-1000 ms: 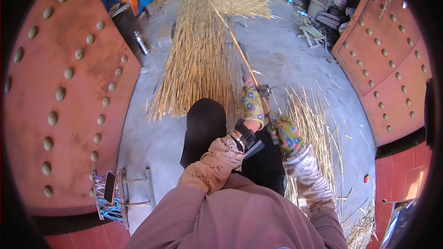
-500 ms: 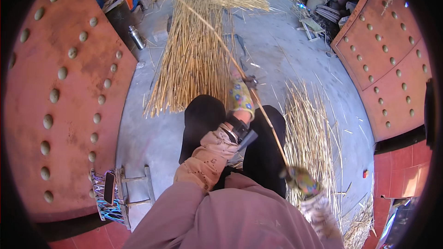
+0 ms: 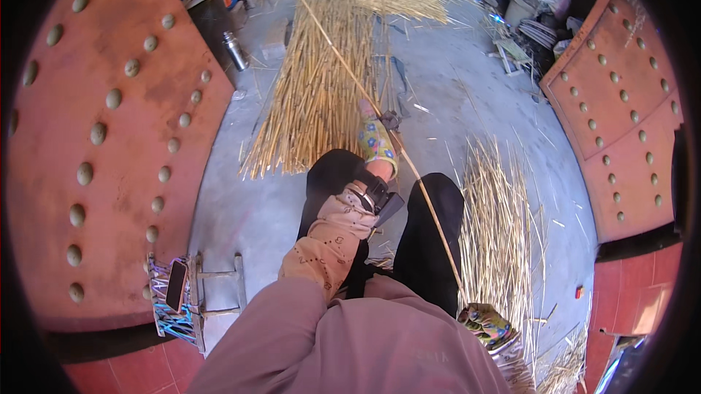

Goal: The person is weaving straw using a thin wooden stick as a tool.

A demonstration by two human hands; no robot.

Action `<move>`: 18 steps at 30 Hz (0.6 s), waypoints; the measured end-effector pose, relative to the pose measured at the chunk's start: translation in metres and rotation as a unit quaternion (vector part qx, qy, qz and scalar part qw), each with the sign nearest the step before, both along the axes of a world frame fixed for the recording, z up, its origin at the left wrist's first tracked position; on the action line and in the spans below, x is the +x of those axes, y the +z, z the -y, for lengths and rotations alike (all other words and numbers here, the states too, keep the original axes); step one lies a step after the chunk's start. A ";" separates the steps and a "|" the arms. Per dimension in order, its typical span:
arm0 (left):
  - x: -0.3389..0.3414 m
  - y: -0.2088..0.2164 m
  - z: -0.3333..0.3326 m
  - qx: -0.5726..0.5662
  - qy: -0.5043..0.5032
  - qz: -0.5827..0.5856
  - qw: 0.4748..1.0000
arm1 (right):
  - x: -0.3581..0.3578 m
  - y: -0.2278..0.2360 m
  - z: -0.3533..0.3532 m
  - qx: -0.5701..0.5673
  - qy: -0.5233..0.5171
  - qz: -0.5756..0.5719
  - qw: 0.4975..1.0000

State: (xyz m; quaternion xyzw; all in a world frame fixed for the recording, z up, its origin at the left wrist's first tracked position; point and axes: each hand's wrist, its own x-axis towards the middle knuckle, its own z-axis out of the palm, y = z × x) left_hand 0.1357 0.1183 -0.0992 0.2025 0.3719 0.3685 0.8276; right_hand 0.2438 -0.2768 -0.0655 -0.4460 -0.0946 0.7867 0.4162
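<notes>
A long, thin reed stalk (image 3: 332, 45) runs slantwise from the far floor down past my knees to my right side. My left hand (image 3: 377, 138), in a yellow-green flowered glove with dark fingertips, is closed around its middle. Farther down, my right hand (image 3: 488, 323) in a similar glove grips the near end beside my right thigh. Something dark and flat juts from my left wrist, by a black band. Beyond my knees lies a big spread of brown reed stalks (image 3: 314, 102). A paler pile of stripped stalks (image 3: 496, 226) lies to my right.
Red studded door panels (image 3: 117, 153) flank both sides. A low stool (image 3: 219, 284) with a phone (image 3: 176, 286) on its woven top stands near left. A steel flask (image 3: 235, 51) stands beyond the left door. Buckets and cloths (image 3: 522, 3) crowd the far right.
My right hand has drawn back toward me and lower, with the stalk's near end. My left hand stays around the stalk. The whole view has shifted slightly.
</notes>
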 end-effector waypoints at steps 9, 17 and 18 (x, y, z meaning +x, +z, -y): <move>0.033 0.028 0.070 0.033 0.010 0.021 0.999 | -0.027 0.047 -0.185 0.143 -0.108 0.126 0.976; -0.010 -0.001 -0.013 -0.003 -0.007 -0.012 1.000 | -0.005 -0.003 -0.010 0.064 -0.017 -0.033 0.997; -0.004 -0.001 -0.001 -0.005 -0.009 -0.006 1.000 | -0.011 0.010 -0.023 -0.022 -0.028 0.025 0.999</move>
